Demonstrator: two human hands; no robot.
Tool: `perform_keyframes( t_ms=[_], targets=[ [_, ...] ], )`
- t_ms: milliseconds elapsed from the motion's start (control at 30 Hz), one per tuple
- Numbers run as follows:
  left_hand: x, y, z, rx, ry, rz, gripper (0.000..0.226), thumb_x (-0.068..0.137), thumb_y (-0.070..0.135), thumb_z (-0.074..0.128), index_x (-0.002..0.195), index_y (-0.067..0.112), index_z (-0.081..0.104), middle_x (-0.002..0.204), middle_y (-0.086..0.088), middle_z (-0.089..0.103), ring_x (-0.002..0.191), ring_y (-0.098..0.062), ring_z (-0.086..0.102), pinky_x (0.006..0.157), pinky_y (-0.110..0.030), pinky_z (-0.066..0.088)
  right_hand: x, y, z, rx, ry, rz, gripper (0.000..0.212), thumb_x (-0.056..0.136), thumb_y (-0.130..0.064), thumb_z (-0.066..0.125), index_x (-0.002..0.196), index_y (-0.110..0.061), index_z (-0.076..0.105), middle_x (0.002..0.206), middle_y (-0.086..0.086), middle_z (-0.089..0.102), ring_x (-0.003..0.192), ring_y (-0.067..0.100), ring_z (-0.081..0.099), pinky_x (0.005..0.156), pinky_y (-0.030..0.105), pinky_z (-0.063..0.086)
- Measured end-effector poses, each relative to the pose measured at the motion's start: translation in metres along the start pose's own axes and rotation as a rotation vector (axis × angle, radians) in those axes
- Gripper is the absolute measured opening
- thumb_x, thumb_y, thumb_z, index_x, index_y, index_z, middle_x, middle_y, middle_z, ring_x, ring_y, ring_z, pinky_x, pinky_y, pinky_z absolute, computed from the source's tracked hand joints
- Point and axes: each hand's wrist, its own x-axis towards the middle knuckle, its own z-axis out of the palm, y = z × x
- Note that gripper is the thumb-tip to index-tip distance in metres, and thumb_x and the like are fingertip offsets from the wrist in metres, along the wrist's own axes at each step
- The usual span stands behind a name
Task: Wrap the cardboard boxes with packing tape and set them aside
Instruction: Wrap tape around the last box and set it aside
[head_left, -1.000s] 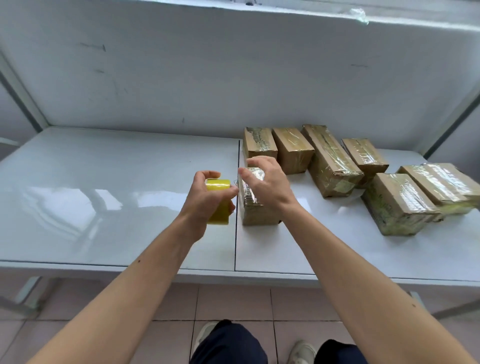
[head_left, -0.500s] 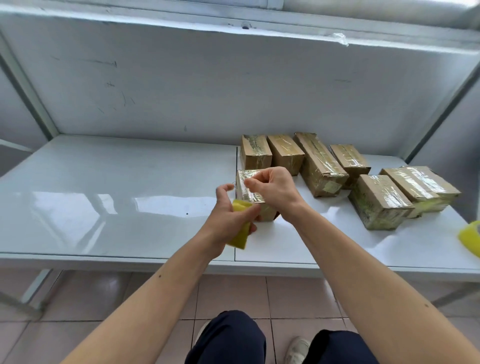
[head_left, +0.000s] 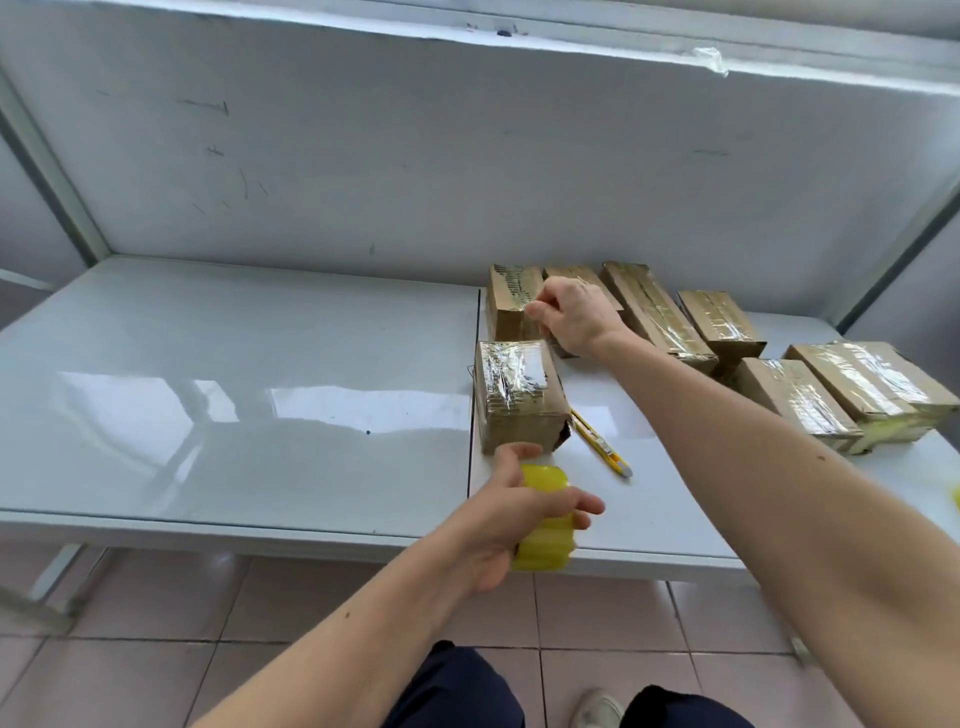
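While left hand (head_left: 511, 525) grips yellow tape roll (head_left: 543, 519) over bench (head_left: 234, 389) front edge, right hand (head_left: 571, 312) curled, pinching tape end above back-edge boxes (head_left: 511, 304), wrapped box (head_left: 517, 395) between, cutter (head_left: 602, 444) beside it

Table (head_left: 234, 395): smooth, glossy white panels, mirror-like glare left of both hands. Box (head_left: 517, 400) between the hands: matt brown cardboard, top wrapped in crinkled, shiny clear tape. Boxes (head_left: 810, 400) right of the right hand: same cardboard, glossy tape bands. Roll (head_left: 543, 525) in left hand (head_left: 511, 519): translucent yellow, glossy, ribbed plastic look. Cutter (head_left: 602, 444) just right of box: yellow plastic. Wall (head_left: 467, 171) beyond: matt white, scuffed. Floor (head_left: 130, 597): smooth pinkish tile.
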Motion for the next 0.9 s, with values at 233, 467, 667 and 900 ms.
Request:
perform_keyframes(
  t_ms=[233, 467, 667, 900],
  targets=[
    [0.027, 0.013, -0.002, -0.217, 0.117, 0.001, 0.044, 0.097, 0.001, 0.058, 0.128, 0.02, 0.033, 0.079, -0.012, 0.074, 0.068, -0.019, 0.066, 0.078, -0.043, 0.057, 0.048, 0.001, 0.027, 0.046, -0.099, -0.034, 0.02, 0.099, -0.033, 0.057, 0.09, -0.017, 0.064, 0.093, 0.003, 0.074, 0.092, 0.023, 0.067, 0.089, 0.04, 0.052],
    [0.049, 0.013, -0.004, -0.358, 0.145, -0.048, 0.044, 0.096, -0.001, 0.058, 0.129, 0.016, 0.034, 0.079, -0.015, 0.073, 0.064, -0.019, 0.066, 0.077, -0.044, 0.056, 0.069, 0.015, 0.05, 0.017, -0.163, -0.003, 0.029, 0.099, -0.034, 0.058, 0.071, -0.027, 0.056, 0.069, -0.016, 0.062, 0.076, 0.01, 0.063, 0.089, 0.041, 0.054],
    [0.055, 0.012, -0.006, -0.382, 0.146, -0.039, 0.047, 0.096, -0.001, 0.059, 0.132, 0.013, 0.033, 0.079, -0.016, 0.073, 0.064, -0.019, 0.066, 0.074, -0.043, 0.057, 0.078, 0.017, 0.059, 0.027, -0.171, -0.008, 0.026, 0.097, -0.036, 0.06, 0.073, -0.027, 0.058, 0.067, -0.017, 0.063, 0.069, -0.002, 0.06, 0.089, 0.04, 0.054],
    [0.061, 0.005, -0.011, -0.387, 0.169, -0.065, 0.048, 0.096, -0.001, 0.06, 0.132, 0.015, 0.033, 0.08, -0.016, 0.073, 0.065, -0.019, 0.066, 0.077, -0.045, 0.057, 0.077, 0.021, 0.074, -0.061, -0.207, 0.002, 0.022, 0.097, -0.041, 0.059, 0.086, -0.023, 0.067, 0.076, -0.011, 0.066, 0.087, 0.015, 0.063, 0.088, 0.039, 0.051]
  ],
)
